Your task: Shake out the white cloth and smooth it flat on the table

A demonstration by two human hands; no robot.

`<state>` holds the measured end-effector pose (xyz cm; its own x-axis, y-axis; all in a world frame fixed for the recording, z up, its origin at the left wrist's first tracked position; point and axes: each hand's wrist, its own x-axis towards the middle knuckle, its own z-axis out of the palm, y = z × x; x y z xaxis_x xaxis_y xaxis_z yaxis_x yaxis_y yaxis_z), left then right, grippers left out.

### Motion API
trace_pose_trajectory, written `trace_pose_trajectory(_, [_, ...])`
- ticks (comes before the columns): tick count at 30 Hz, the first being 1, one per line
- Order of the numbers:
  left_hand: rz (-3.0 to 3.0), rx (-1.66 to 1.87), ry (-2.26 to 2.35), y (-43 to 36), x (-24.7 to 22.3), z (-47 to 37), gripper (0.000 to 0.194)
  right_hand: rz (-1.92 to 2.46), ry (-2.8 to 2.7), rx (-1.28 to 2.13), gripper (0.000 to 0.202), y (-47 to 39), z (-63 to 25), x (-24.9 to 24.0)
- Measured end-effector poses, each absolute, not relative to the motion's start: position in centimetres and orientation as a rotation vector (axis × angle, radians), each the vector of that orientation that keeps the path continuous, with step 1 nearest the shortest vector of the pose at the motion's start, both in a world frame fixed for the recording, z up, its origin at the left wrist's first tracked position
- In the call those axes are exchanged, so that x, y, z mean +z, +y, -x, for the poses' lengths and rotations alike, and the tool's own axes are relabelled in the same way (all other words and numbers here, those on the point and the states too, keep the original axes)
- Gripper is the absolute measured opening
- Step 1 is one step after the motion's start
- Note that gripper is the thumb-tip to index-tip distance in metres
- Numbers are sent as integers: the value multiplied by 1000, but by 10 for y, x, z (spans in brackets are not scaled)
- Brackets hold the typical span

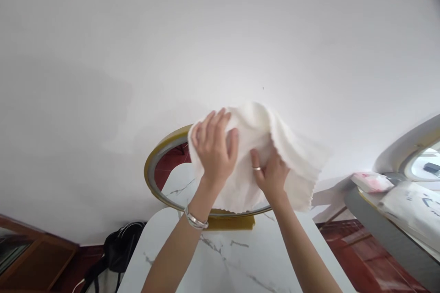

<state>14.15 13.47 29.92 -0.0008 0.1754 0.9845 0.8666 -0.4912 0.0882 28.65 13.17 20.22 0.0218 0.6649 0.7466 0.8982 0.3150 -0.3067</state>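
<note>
Both hands are on a white cloth [240,165] at the centre of the frame. With my left hand [215,144] I touch the cloth near its upper left edge; this hand is open and rather flat, the fingers a little apart and the thumb away from them. On my right hand [273,174] the thumb stands up, but the fingers are partly hidden by a fold of cloth, so I cannot tell how firmly they hold it. I wear a silver bracelet [195,219] on the left wrist and a ring [256,169] on the right thumb.

The cloth covers much of a gold-rimmed mirror [177,187], whose bare glass shows left of centre. Its gold base [227,223] is on a white, grey-veined surface [233,261] at the lower centre. Behind is a pale wall [220,32]. At the lower left is a black bag [122,245]. Toward the right edge, a pink and white packet [373,182] lies near another mirror [428,165].
</note>
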Motion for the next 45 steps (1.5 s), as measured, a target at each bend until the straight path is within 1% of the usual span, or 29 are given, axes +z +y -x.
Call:
trace_pose_trajectory(2, [1834,-1434,-971,137,296,-171,28,1346,-1436,-487,59,131,-304,197])
trace_pose_trajectory(4, [1968,-1293,-821,140,280,-197,26,1258,-1240,-541,63,127,-316,175])
trace_pose_trajectory(5, [2042,-1202,-738,141,268,-208,26,1249,-1205,-513,63,125,-321,158])
trace_pose_trajectory(7, [2167,-1045,-575,140,237,-224,27,1329,-1191,-347,64,114,-331,115])
trace_pose_trajectory(9, [2246,-1007,-464,133,200,-231,21,1420,-1220,-148,63,98,-341,65])
trace_pose_trajectory(11, [2317,-1076,-456,119,163,-227,13,1458,-1319,33,62,74,-353,17])
trace_pose_trajectory(12, [2389,-1075,-508,109,147,-221,14,1471,-1354,95,60,61,-360,-4])
trace_pose_trajectory(14, [2594,-1047,-655,87,122,-204,19,1496,-1357,136,50,33,-374,-37])
trace_pose_trajectory(16, [2826,-1006,-805,64,108,-184,24,1529,-1257,104,47,10,-390,-54])
trace_pose_trajectory(18, [3032,-966,-920,44,101,-165,25,1554,-1136,51,53,-5,-405,-55])
trace_pose_trajectory(20, [3171,-939,-1073,28,97,-150,21,1518,-1048,29,65,-13,-419,-43])
trace_pose_trajectory(21, [3217,-933,-1181,21,95,-144,19,1488,-1054,71,67,-16,-425,-33])
trace_pose_trajectory(22, [3244,-939,-1308,15,93,-139,16,1458,-1099,159,65,-18,-431,-23])
trace_pose_trajectory(23, [3257,-949,-1444,9,90,-134,14,1435,-1180,290,59,-20,-435,-11])
trace_pose_trajectory(26, [3237,-974,-1802,-7,87,-123,12,1413,-1466,781,35,-29,-439,20])
trace_pose_trajectory(28, [3162,-977,-2009,-16,89,-116,15,1473,-1456,914,36,-37,-438,34])
trace_pose_trajectory(31, [3008,-925,-2259,-26,94,-108,30,1635,-1339,910,45,-45,-433,44])
trace_pose_trajectory(33, [3004,-777,-2304,-30,95,-104,34,1673,-1379,943,45,-46,-430,43])
trace_pose_trajectory(37, [3127,-450,-2189,-39,80,-99,21,1611,-1548,982,32,-44,-426,28])
trace_pose_trajectory(41, [3169,-293,-2151,-51,54,-95,27,1580,-1685,956,10,-49,-429,3])
trace_pose_trajectory(43, [3151,-265,-2168,-55,44,-94,28,1656,-1724,1001,9,-54,-433,-7])
trace_pose_trajectory(45, [3133,-276,-2191,-59,39,-92,25,1742,-1687,1063,8,-57,-437,-13])
